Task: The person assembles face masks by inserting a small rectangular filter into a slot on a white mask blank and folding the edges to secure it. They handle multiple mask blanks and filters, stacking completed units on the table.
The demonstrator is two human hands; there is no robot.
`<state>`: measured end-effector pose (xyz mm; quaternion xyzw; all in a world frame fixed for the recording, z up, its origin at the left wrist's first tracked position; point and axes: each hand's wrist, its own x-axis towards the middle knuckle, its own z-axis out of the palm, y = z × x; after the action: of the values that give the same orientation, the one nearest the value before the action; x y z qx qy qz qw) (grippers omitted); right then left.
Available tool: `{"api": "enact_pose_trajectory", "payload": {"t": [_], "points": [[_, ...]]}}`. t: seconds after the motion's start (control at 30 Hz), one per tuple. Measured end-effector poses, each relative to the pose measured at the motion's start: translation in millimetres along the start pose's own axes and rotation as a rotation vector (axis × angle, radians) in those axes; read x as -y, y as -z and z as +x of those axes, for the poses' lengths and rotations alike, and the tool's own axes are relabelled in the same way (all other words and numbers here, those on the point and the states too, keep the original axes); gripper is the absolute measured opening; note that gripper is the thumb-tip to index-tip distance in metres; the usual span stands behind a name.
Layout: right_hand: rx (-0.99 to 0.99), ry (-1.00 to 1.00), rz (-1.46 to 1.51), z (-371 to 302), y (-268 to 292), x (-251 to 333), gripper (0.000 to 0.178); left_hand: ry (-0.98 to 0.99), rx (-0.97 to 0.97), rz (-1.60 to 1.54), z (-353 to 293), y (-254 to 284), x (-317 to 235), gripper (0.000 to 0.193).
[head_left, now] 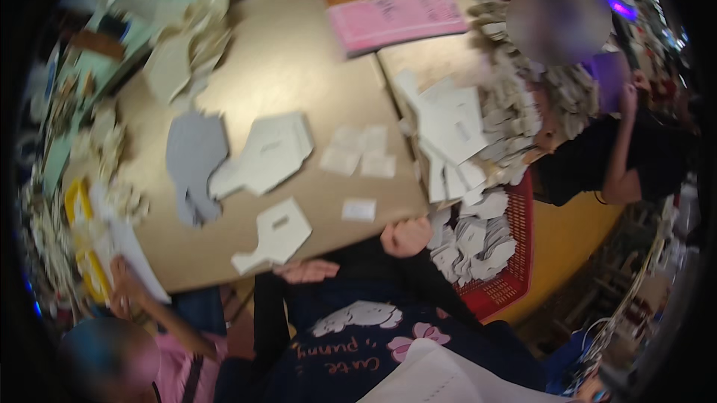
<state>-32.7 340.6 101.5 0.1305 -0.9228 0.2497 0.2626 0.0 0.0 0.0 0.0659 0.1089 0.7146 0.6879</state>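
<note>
At the table's near edge, my left hand (pixel 306 271) lies with its fingers stretched out, holding nothing. It is just below a white cut piece (pixel 287 231) with a narrow tail and a dark mark. My right hand (pixel 407 237) rests curled on the table's near right corner, with nothing visible in its fingers. Beyond the left hand lie a larger white cut piece (pixel 275 147) and a grey one (pixel 196 150), which touch or overlap. Several small white squares (pixel 358 150) lie farther right. A small white printed slip (pixel 359 209) is nearest to my right hand.
White cut pieces (pixel 452 123) are piled to the right, above a red basket (pixel 523 235) full of more. A pink printed bag (pixel 396 11) lies at the far side. Crumpled pale pieces (pixel 187 52) lie far left. Co-workers sit at left and right, one's hand (pixel 125 283) near yellow holders (pixel 89 268).
</note>
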Motion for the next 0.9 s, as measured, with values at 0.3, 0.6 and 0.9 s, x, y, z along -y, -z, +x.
{"api": "enact_pose_trajectory", "payload": {"t": [0.3, 0.6, 0.9], "points": [[-0.133, -0.208, 0.337, 36.7, 26.6, 18.1, 0.02, 0.023, -0.579, 0.973, 62.2, -123.8, -36.6, 0.048], [0.287, -0.286, 0.16, 64.8, 22.6, 32.7, 0.042, -0.697, -1.825, 1.53, 43.5, -158.8, -89.0, 0.041], [0.344, -0.314, 0.475, 73.5, 39.2, 38.8, 0.043, -0.867, -1.585, 1.086, 39.4, -146.5, -82.3, 0.021]]}}
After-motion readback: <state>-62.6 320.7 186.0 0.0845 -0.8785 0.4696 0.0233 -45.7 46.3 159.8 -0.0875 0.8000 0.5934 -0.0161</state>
